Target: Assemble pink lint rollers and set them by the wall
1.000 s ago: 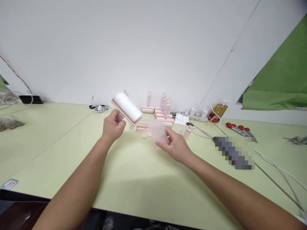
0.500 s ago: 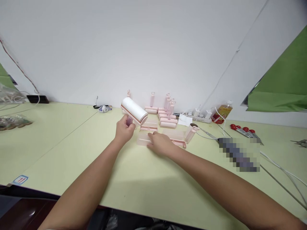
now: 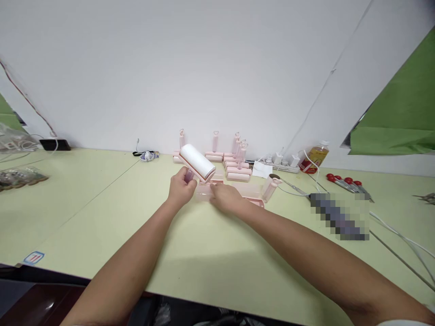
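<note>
My left hand is wrapped round the pinkish handle of a lint roller, whose white roll and pink frame tilt down to the right above the table. Beside it, my right hand has its fingers closed on the edge of a clear pink cover low over the tabletop. An open pink case lies partly hidden behind my right wrist. Right of it a pink handle piece leans against a small roll.
Several pink lint rollers stand along the wall. Farther right are a white power strip, a bottle, red-ended tools, cables and a blurred dark object. A black phone-like object rests at the left.
My left hand has moved slightly right and down with the lint roller, closer to my right hand. The clear cover under my right hand has shifted slightly up.
</note>
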`<state>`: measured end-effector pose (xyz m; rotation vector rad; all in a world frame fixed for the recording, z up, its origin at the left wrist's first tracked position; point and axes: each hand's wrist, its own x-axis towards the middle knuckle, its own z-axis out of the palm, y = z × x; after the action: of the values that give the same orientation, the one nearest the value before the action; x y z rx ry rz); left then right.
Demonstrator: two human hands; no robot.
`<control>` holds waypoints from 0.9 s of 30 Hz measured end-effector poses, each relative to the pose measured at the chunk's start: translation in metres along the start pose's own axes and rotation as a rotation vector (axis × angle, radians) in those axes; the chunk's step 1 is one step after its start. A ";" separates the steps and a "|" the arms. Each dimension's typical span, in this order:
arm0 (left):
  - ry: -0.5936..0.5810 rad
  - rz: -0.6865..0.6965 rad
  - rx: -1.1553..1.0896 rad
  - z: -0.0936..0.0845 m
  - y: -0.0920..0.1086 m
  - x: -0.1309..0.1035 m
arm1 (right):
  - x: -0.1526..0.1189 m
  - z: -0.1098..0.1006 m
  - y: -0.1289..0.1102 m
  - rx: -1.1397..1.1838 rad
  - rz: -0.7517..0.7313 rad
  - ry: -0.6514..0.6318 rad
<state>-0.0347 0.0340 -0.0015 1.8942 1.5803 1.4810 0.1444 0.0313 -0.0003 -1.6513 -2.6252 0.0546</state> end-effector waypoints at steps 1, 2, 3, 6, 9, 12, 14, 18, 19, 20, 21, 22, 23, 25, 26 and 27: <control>-0.006 -0.004 0.005 0.000 0.001 0.000 | -0.004 0.001 -0.001 -0.003 0.001 -0.003; -0.011 -0.006 0.005 0.001 0.001 0.000 | -0.008 0.002 -0.002 -0.006 0.005 -0.004; -0.016 -0.005 0.002 0.002 0.002 0.000 | -0.013 0.003 -0.003 -0.010 0.011 -0.003; -0.037 0.016 -0.027 0.005 0.003 -0.002 | -0.026 0.003 -0.006 0.007 0.037 0.028; -0.119 0.045 -0.041 0.006 0.008 -0.008 | -0.042 -0.005 -0.003 0.171 0.060 0.174; -0.315 0.128 0.046 0.005 0.020 -0.016 | -0.065 -0.018 0.011 0.661 0.080 0.408; -0.477 0.227 0.149 0.004 0.032 -0.024 | -0.081 -0.025 0.024 1.111 0.155 0.411; -0.678 0.351 0.362 0.010 0.054 -0.045 | -0.105 -0.020 0.041 1.484 0.135 0.264; -0.705 0.357 0.392 0.013 0.058 -0.050 | -0.108 -0.015 0.042 1.468 0.130 0.248; -0.729 0.355 0.410 0.015 0.060 -0.054 | -0.109 -0.011 0.042 1.437 0.137 0.241; -0.752 0.346 0.417 0.017 0.062 -0.056 | -0.109 -0.006 0.041 1.406 0.155 0.241; -0.770 0.330 0.418 0.017 0.063 -0.058 | -0.108 -0.002 0.041 1.385 0.181 0.246; -0.784 0.309 0.416 0.017 0.063 -0.058 | -0.106 0.001 0.042 1.368 0.209 0.257; -0.812 0.271 0.401 0.015 0.064 -0.056 | -0.102 0.003 0.045 1.321 0.263 0.320; -0.826 0.256 0.382 0.014 0.063 -0.054 | -0.101 0.003 0.048 1.285 0.276 0.362; -0.833 0.243 0.350 0.013 0.063 -0.053 | -0.100 0.002 0.051 1.244 0.273 0.397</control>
<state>0.0181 -0.0289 0.0105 2.4864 1.2605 0.3338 0.2336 -0.0368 -0.0063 -1.2638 -1.4260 0.9931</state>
